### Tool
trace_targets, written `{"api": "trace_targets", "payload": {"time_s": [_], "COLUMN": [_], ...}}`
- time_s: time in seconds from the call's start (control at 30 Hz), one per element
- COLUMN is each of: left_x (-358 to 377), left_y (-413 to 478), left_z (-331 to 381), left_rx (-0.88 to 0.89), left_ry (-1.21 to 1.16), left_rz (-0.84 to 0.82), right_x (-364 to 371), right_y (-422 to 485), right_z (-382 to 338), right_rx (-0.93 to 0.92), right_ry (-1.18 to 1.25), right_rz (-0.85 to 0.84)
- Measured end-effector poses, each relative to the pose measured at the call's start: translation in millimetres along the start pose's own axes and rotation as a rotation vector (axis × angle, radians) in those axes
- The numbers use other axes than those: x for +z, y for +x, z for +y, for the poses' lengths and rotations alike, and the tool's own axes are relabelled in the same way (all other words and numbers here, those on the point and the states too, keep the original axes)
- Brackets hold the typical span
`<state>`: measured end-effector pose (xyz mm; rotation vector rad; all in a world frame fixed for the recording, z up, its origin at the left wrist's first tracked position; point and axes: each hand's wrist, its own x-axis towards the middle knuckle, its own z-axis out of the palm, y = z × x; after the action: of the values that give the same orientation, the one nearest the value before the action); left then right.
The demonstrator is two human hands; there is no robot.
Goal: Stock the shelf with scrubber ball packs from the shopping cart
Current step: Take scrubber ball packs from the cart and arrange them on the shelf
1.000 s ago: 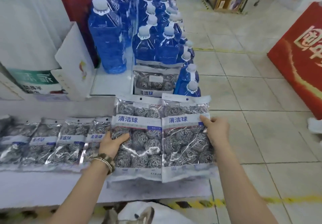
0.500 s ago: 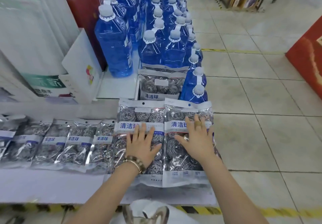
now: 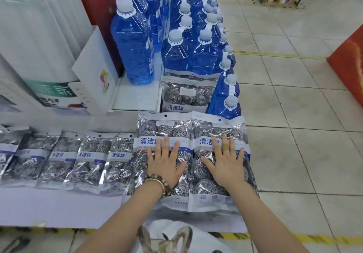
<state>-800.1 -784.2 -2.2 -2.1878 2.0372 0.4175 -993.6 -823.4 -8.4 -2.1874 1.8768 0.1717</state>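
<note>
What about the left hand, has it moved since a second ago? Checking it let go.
Yes: the left hand moved right, away from the small packs, onto the middle of the left pack.

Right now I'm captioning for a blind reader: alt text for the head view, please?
The left hand and right hand lie flat, one on each of two large scrubber ball packs side by side on a white shelf. Smaller packs lie leftward; blue bottles stand behind.
</note>
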Motion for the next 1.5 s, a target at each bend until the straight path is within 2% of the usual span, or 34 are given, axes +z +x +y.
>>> {"api": "trace_targets", "payload": {"time_s": [0.3,0.47,0.57,0.67,0.77,0.83,0.97,1.13,1.33,1.5], "left_x": [6,0,-12,-29,-38,-39,-31,-18,4,25], "left_y": [1,-2,-4,-15,-34,-48,-84,-138,-209,-275], "left_z": [1,1,-2,-3,-6,-12,-30,-62,-96,-137], "left_rx": [-0.007,-0.020,-0.019,-0.044,-0.147,-0.223,-0.366,-0.570,-0.806,-0.972], "left_ry": [-0.005,-0.035,-0.154,-0.457,-0.899,-1.053,-1.137,-1.310,-1.267,-1.217], "left_rz": [0.029,0.014,-0.015,0.036,0.063,0.109,0.239,0.472,0.665,0.746], "right_x": [-6,-24,-31,-38,-46,-50,-48,-42,-26,-2], "right_y": [0,0,-2,-4,-7,-8,-8,-21,-50,-85], "right_z": [-1,7,8,8,0,-10,-38,-88,-166,-238], "right_rx": [-0.010,-0.043,-0.048,-0.101,-0.162,-0.209,-0.306,-0.515,-0.794,-0.926], "right_ry": [0.027,0.163,0.257,0.474,0.639,0.683,0.709,0.634,0.621,0.558], "right_rz": [-0.053,-0.136,-0.080,-0.043,-0.058,-0.071,-0.124,-0.215,-0.369,-0.494]}}
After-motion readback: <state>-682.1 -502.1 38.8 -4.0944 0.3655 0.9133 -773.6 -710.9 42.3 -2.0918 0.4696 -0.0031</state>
